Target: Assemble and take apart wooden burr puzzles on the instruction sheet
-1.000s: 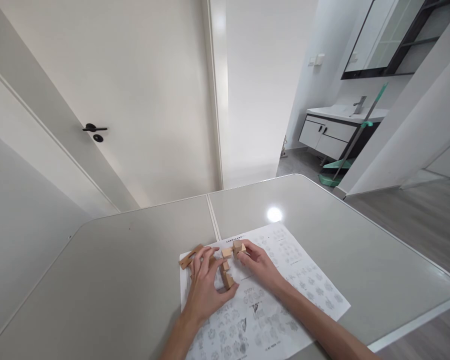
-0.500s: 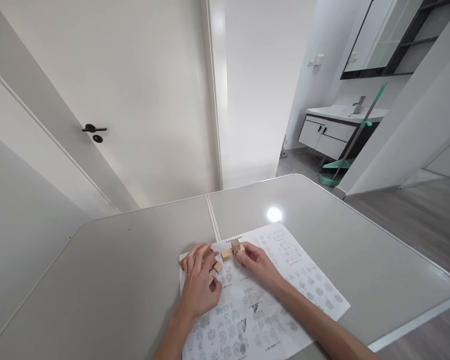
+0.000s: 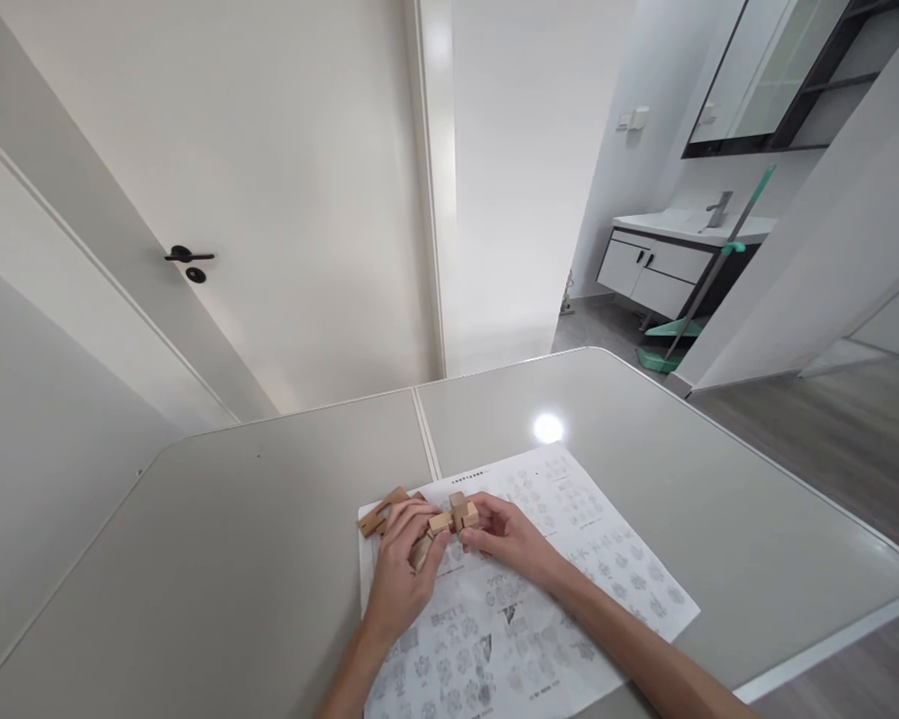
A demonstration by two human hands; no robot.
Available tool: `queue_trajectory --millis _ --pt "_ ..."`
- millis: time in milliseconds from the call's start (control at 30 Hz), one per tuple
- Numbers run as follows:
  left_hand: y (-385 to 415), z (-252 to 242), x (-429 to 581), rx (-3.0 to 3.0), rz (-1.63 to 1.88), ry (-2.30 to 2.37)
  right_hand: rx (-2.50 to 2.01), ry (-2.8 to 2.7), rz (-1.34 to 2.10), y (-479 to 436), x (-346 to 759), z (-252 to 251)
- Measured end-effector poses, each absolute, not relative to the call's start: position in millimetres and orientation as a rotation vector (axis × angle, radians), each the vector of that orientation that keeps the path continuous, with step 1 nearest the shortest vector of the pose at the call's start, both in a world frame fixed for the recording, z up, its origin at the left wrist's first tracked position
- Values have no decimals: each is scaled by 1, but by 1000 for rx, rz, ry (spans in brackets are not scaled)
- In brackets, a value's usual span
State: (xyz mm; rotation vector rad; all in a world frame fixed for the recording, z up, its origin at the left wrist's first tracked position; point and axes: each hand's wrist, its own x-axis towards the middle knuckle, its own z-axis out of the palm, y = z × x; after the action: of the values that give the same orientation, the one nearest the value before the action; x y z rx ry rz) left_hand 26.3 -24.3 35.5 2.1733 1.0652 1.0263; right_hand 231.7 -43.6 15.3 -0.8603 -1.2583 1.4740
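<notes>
Held a small wooden cluster [image 3: 460, 512] in both hands, over the far left part of a printed sheet [image 3: 569, 624] on a grey table [image 3: 232, 569]. Gripped its right side between thumb and fingers of the right hand [image 3: 510, 539]; clasped its left side with curled fingers and thumb of the left hand [image 3: 406, 571]. Appeared pale tan, with flat faces and square edges. Rose near the middle as an upright block [image 3: 458, 502], slightly darker than its neighbours. Showed a lighter squared end [image 3: 471, 515] just to the right and a second pale block [image 3: 440, 524] to the left, beside the left thumb. Hid the joints partly behind the fingers; could not be judged as touching the sheet or lifted from it. Included browner, notched wooden bars [image 3: 381, 514] beyond the left fingers, at the sheet's far left corner.
</notes>
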Motion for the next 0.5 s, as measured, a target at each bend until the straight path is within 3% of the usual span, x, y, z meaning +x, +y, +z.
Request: queue_trajectory --millis 500 --pt "-23 34 25 1831 925 963 -756 -1252 1614 -43 231 12"
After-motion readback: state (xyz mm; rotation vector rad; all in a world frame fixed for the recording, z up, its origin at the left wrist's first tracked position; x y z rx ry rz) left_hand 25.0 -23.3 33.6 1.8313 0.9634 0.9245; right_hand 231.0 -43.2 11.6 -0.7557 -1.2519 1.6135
